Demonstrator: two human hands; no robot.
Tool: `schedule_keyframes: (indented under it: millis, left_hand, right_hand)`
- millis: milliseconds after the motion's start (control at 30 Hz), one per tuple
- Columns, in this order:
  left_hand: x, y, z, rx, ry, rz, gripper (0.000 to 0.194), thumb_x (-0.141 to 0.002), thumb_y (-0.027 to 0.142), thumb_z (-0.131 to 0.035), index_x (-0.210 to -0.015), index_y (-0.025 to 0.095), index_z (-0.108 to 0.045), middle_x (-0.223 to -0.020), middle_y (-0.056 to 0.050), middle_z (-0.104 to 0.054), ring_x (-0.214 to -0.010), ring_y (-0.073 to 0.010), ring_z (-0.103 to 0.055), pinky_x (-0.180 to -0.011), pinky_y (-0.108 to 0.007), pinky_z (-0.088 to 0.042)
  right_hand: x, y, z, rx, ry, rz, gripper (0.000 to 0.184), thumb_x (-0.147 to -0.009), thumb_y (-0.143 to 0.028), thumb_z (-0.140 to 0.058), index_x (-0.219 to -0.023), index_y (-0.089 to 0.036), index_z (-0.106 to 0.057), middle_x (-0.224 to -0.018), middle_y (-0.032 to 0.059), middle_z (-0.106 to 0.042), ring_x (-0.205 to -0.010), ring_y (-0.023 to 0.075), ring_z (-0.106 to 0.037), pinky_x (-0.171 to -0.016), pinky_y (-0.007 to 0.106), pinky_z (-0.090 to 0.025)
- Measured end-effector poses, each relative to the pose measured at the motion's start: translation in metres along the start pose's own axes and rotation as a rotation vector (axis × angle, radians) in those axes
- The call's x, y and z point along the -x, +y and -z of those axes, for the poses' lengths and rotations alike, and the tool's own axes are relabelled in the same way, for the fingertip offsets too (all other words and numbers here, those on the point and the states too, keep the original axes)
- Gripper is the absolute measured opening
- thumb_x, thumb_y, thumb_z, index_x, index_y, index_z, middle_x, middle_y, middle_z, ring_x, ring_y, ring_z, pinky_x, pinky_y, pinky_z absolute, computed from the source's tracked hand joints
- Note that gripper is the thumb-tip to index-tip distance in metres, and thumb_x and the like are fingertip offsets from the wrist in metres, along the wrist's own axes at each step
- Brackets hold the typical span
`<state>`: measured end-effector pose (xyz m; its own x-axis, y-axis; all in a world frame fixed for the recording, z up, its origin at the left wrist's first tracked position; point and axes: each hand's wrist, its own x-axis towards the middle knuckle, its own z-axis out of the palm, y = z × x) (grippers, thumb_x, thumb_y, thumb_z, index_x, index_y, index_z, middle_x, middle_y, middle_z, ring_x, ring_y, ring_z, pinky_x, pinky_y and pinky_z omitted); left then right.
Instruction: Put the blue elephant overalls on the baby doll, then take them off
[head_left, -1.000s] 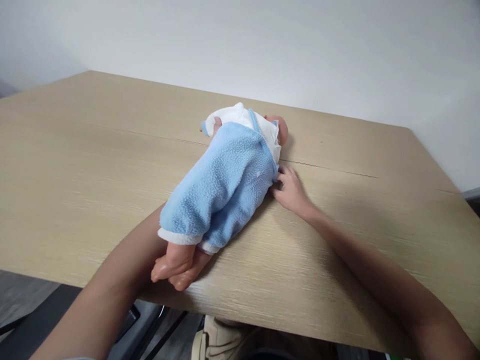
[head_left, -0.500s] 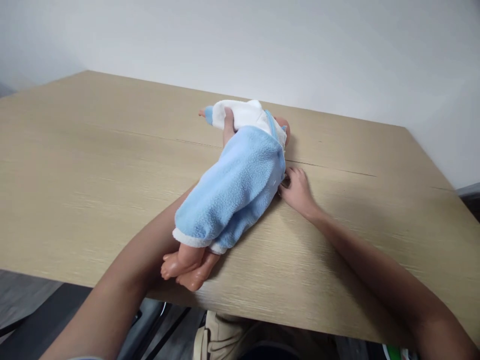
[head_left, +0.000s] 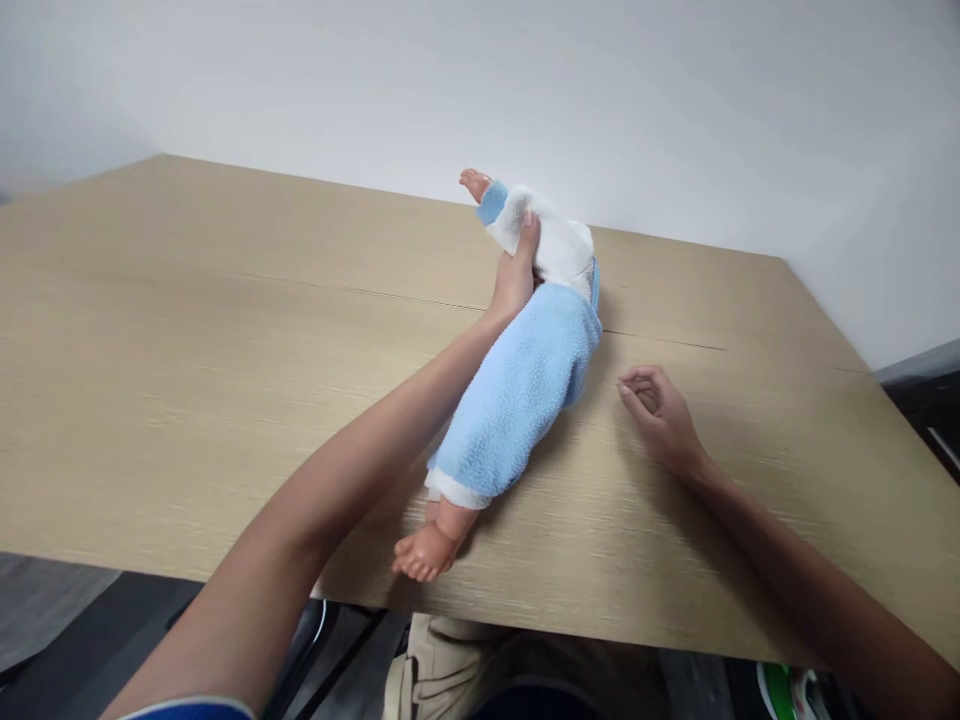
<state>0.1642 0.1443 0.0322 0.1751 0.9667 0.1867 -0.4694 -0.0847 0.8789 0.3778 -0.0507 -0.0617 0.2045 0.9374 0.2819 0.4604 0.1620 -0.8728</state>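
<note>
A baby doll (head_left: 525, 385) in a light blue fleece romper with white sleeves lies tipped on its side on the wooden table (head_left: 187, 330), feet toward me at the near edge. My left hand (head_left: 516, 275) grips its upper body at the white sleeve, thumb over the fabric. The doll's small arm (head_left: 480, 186) sticks up at the far end; its head is hidden behind the body. To the right of the doll, my right hand (head_left: 658, 418) rests on the table apart from it, fingers loosely curled and holding nothing.
A plain white wall (head_left: 675, 100) stands right behind the table's far edge. Below the near edge I see my beige trousers (head_left: 450, 670) and dark chair parts (head_left: 330, 640). Something green and white (head_left: 787, 690) shows at the bottom right.
My left hand rolled the doll up onto its side and slid it to the right. My right hand let go of the romper and drew back onto the table.
</note>
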Motion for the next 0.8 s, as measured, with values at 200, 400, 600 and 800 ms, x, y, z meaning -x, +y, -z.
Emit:
schedule_keyframes:
  millis: [200, 400, 600, 800]
  left_hand:
    - [0.002, -0.011, -0.011, -0.022, -0.040, -0.023, 0.050, -0.114, 0.060, -0.062, -0.143, 0.019, -0.070, -0.141, -0.013, -0.080, -0.153, -0.0383, -0.064, -0.125, -0.052, -0.054]
    - [0.008, -0.015, -0.023, -0.160, -0.115, -0.119, 0.054, -0.114, 0.060, -0.060, -0.144, 0.016, -0.070, -0.146, -0.014, -0.078, -0.156, -0.0420, -0.060, -0.131, -0.054, -0.048]
    - [0.013, -0.028, -0.037, -0.326, -0.189, -0.145, 0.049, -0.116, 0.057, -0.060, -0.145, 0.017, -0.068, -0.154, -0.014, -0.075, -0.154, -0.0372, -0.063, -0.131, -0.048, -0.047]
    - [0.019, -0.040, -0.059, -0.668, -0.263, -0.252, 0.042, -0.116, 0.052, -0.060, -0.136, 0.017, -0.073, -0.146, -0.016, -0.079, -0.147, -0.0355, -0.068, -0.127, -0.047, -0.049]
  right_hand:
    - [0.012, 0.007, 0.023, -0.110, 0.063, -0.094, 0.033, -0.096, -0.056, -0.082, -0.108, -0.028, -0.069, -0.094, 0.0036, -0.073, -0.090, 0.0256, -0.070, -0.084, 0.042, -0.055]
    - [0.010, 0.005, 0.023, -0.159, 0.066, -0.111, 0.037, -0.093, -0.058, -0.086, -0.107, -0.029, -0.068, -0.095, 0.0032, -0.072, -0.093, 0.0253, -0.069, -0.086, 0.041, -0.056]
    - [0.005, 0.001, 0.032, -0.280, 0.039, -0.168, 0.038, -0.089, -0.054, -0.092, -0.108, -0.031, -0.069, -0.102, 0.0023, -0.073, -0.094, 0.0242, -0.069, -0.092, 0.041, -0.059]
    - [0.000, -0.008, 0.040, -0.530, -0.027, -0.297, 0.041, -0.094, -0.063, -0.083, -0.123, -0.035, -0.075, -0.118, 0.0057, -0.080, -0.104, 0.0283, -0.075, -0.098, 0.047, -0.065]
